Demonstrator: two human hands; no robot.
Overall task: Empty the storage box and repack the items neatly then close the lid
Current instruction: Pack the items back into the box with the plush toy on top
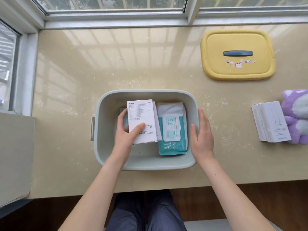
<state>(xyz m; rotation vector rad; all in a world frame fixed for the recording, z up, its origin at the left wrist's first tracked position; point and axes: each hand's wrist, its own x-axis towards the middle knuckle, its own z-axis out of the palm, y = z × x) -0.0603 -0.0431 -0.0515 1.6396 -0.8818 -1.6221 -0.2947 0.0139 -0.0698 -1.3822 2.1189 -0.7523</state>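
Inside the storage box [146, 93] on the surface [116, 64], my left hand [126, 132] grips one white carton [141, 114] beside one wipes pack [173, 144] while my right hand [202, 135] rests its straight, released fingers on the rim, so I judge I'm emptying and must next lift the carton clear toward seemingly two white boxes [270, 120], one plush [296, 114] and one lid [236, 40].

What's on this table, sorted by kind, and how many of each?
Grey plastic storage tub: 1
Yellow plastic lid with blue handle: 1
Teal-and-white pack of wipes: 1
Purple plush toy: 1
White cardboard boxes: 2 sure, held box in the left hand, table box beside the toy
Total: 6; more may lie hidden.
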